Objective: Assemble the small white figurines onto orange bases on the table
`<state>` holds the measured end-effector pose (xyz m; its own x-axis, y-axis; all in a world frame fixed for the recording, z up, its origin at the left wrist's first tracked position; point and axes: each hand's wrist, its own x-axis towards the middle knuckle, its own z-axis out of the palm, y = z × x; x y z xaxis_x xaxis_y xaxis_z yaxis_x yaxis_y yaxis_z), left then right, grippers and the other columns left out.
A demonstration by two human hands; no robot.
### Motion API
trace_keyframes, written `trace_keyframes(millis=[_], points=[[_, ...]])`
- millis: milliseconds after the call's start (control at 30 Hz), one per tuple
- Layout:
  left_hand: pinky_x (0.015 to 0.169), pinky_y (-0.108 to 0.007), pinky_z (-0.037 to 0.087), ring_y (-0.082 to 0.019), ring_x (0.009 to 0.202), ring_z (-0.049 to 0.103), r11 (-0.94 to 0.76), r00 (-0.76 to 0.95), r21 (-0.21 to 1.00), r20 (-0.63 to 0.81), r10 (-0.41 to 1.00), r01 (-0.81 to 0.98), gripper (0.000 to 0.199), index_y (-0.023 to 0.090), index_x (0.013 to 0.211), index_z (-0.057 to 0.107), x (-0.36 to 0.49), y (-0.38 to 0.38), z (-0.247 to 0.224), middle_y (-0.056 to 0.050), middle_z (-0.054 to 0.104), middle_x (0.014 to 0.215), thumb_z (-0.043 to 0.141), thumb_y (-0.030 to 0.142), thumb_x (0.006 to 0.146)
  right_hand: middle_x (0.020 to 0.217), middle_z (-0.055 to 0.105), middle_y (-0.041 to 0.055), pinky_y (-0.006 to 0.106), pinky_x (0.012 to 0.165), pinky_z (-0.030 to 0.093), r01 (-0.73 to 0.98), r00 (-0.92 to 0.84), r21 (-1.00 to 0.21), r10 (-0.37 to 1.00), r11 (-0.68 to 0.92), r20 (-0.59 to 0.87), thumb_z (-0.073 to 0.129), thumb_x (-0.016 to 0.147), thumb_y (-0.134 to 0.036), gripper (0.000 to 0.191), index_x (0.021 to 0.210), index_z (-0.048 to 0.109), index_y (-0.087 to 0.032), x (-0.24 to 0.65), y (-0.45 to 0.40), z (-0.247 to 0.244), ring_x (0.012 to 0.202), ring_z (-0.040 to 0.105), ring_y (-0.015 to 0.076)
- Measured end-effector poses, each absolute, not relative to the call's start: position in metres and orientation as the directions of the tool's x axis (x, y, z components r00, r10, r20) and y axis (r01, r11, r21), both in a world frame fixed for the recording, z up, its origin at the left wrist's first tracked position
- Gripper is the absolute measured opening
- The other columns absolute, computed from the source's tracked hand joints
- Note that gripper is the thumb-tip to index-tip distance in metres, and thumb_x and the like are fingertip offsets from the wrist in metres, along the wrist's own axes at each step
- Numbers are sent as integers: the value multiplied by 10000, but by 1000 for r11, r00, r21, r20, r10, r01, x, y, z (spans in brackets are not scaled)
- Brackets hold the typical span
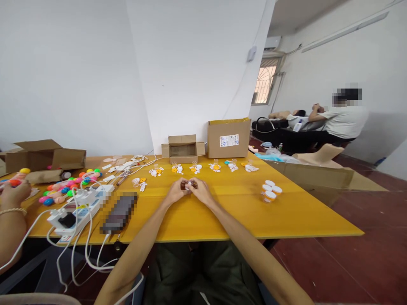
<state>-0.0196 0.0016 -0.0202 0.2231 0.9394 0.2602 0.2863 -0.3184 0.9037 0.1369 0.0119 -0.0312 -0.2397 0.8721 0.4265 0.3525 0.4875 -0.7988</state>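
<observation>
Near the middle of the yellow table (203, 220), my left hand (177, 191) and my right hand (201, 190) meet, fingers closed around a small white piece (190, 184). Its shape is mostly hidden by the fingers. Beyond them runs a row of small piles of white parts, some with yellow or teal discs and clear cups, such as one pile (196, 168). A further pile (141, 184) lies left of my hands. Several white-lidded containers (270, 190) with orange bands stand together at the right.
Two cardboard boxes (229, 140) (183, 149) stand at the back. At left are a power strip (85, 209) with white cables, a phone (119, 213), colourful balls (63, 188) and another person's hand (14, 195). A seated person (343, 123) is at far right.
</observation>
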Motion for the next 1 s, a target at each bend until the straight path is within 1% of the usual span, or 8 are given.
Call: trace_keyframes(millis=[100,233,367,500,733,833,1000], points=[[832,-338,552,-192,849,688,-308,219,916,256,942,257,377,185,915,640,-19,-1,-21,-35,735,889,845,289,617,862,738,15,326,744,563,271,-231,-842,881,467,413,660,795,-321,134,891,655,-228,138,10,-33,767,702,197],[835,-340,556,-193,852,692,-300,215,921,249,944,250,367,181,905,644,-18,-1,-21,-38,738,894,846,295,621,845,736,13,324,728,569,229,-221,-861,886,454,408,658,770,-317,150,884,632,-222,138,8,-31,756,706,194],[856,-342,556,-197,883,696,-303,225,918,249,942,255,342,184,916,652,-19,-1,-21,-37,744,919,828,277,638,847,736,12,328,738,564,250,-227,-849,881,465,415,650,770,-312,133,872,643,-228,138,7,-29,757,702,198],[900,-358,546,-211,943,696,-312,237,918,255,938,245,325,191,925,650,-20,-1,-21,-44,746,966,810,248,648,870,740,19,343,779,556,291,-227,-806,856,515,465,642,783,-307,123,877,677,-237,139,7,-30,804,693,212],[925,-369,535,-224,983,688,-315,257,922,256,932,224,363,192,952,645,-20,2,-26,-57,740,1001,822,271,646,933,737,40,349,821,548,321,-253,-763,827,561,501,630,815,-303,180,948,737,-244,142,9,-34,873,672,219],[933,-373,526,-218,982,684,-316,268,926,257,928,207,353,184,960,639,-20,3,-27,-64,737,1006,805,246,655,955,730,47,358,859,538,320,-256,-760,824,565,505,637,807,-272,212,987,745,-243,143,10,-34,898,667,217],[925,-368,522,-207,943,683,-313,269,930,257,928,191,328,182,949,632,-20,4,-27,-54,732,965,774,200,654,1035,735,50,366,907,528,268,-274,-788,827,555,490,615,807,-226,254,1035,727,-240,142,13,-36,966,665,216]])
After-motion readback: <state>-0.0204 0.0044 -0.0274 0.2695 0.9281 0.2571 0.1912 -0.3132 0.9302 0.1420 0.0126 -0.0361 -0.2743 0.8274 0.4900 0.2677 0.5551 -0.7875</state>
